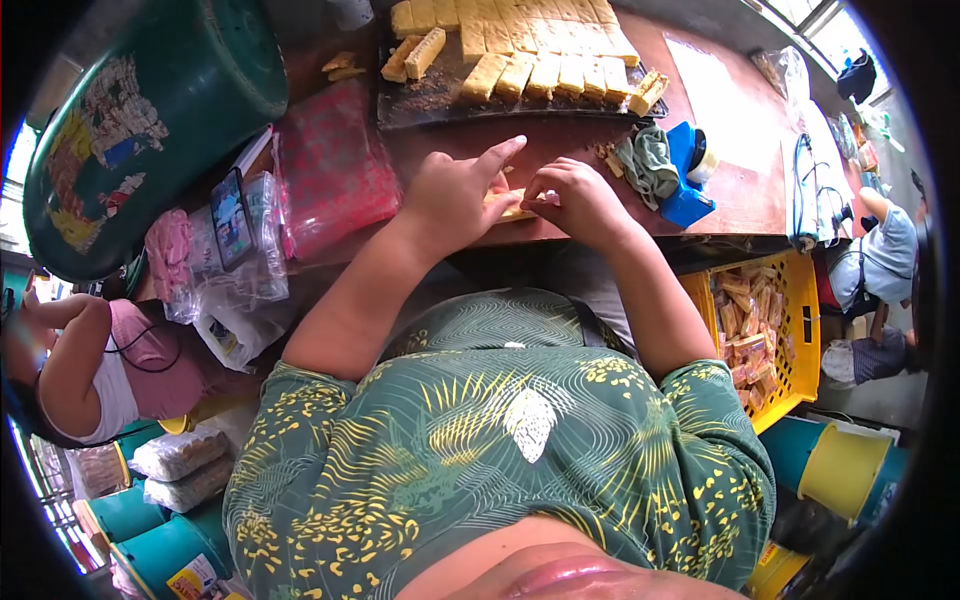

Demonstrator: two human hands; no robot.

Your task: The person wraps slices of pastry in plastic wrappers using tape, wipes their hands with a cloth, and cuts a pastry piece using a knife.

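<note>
A small yellowish cake bar (514, 212) lies between my two hands, just above the table's front edge. My left hand (450, 200) holds its left part, the thumb along it and the index finger stretched out above. At the other end, my right hand (583, 203) has its fingertips pinched together on the bar. The fingers partly cover it, and I cannot make out whether it has a wrapper. Beyond my hands is a dark tray (420, 108) with rows of cut cake bars (535, 30); a few stand apart along its near side.
Left of my hands lie red plastic sheets (335, 165), a phone (232, 220) and a big green tub (150, 120). On the right sit a grey-green cloth (648, 162) and a blue tape dispenser (688, 180). A yellow crate (800, 335) holds packed bars. Other people are at both sides.
</note>
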